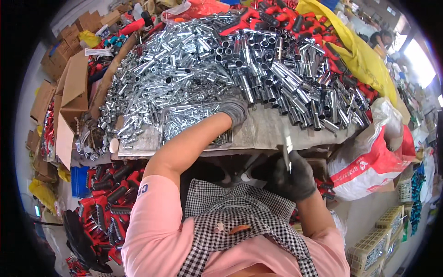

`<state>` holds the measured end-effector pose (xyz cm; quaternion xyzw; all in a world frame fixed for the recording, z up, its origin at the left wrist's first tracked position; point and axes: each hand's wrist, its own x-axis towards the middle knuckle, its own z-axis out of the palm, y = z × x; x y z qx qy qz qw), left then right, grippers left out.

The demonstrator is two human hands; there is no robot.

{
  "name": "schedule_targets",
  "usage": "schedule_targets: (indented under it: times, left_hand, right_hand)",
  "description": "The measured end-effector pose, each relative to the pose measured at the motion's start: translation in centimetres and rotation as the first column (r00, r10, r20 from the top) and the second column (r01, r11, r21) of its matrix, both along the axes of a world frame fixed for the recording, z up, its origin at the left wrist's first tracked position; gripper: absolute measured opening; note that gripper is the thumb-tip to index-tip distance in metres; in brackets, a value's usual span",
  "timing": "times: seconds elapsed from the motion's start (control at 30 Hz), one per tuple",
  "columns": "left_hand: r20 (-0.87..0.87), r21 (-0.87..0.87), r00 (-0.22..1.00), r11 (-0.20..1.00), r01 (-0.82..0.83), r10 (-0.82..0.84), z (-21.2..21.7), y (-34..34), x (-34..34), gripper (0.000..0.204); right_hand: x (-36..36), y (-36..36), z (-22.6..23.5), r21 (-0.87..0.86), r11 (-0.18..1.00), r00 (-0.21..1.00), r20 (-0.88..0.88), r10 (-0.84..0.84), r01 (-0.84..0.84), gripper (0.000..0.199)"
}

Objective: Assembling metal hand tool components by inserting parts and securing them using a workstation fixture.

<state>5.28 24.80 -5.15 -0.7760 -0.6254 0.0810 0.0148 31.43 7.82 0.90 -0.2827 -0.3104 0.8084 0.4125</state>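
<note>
My left hand [236, 111], in a grey knit glove, reaches to the front edge of a heap of shiny metal tubes [290, 76]. Its fingers curl down beside the heap, and whatever is in them is hidden. Closer to my body, past the table's front edge, my right hand [295, 177] wears a dark glove and is closed. A slim, bright metal tube [288, 150] stands up from its fingers, slightly blurred. Left of my left hand, a clear tray [162, 131] holds small metal pieces.
Small silver fittings [152, 78] cover the table's left side. Red and black tool handles [295, 21] lie at the back; more handles [108, 203] are piled below left. A yellow sheet [364, 60] and a red-white sack [364, 161] border the right side. Cardboard boxes [74, 87] stand left.
</note>
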Motion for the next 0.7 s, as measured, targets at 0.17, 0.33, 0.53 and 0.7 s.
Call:
schedule_targets:
  times: [0.17, 0.33, 0.53, 0.7]
  left_hand:
    - [0.377, 0.315, 0.896, 0.942, 0.112, -0.233, 5.0, -5.3, -1.1, 0.038]
    - [0.627, 0.084, 0.757, 0.982, 0.168, -0.183, 9.3, -13.3, -3.7, 0.032]
    - [0.742, 0.163, 0.551, 0.9, 0.404, -0.382, 8.9, -18.2, -3.3, 0.035]
    - [0.621, 0.272, 0.54, 0.803, 0.531, -0.568, 6.5, -19.7, -0.7, 0.035]
  right_hand:
    - [1.5, -0.1, 1.0, 0.181, 0.981, 0.978, 0.206, 0.034, -0.073, 0.047]
    - [2.1, 1.6, -1.5, 0.463, 0.881, 0.894, 0.431, -0.123, -0.102, 0.037]
    - [-0.7, 1.5, -2.5, 0.449, 0.852, 0.897, 0.44, 0.05, -0.268, 0.034]
    - [-3.8, 0.4, -1.8, 0.643, 0.612, 0.786, 0.615, -0.055, -0.461, 0.051]
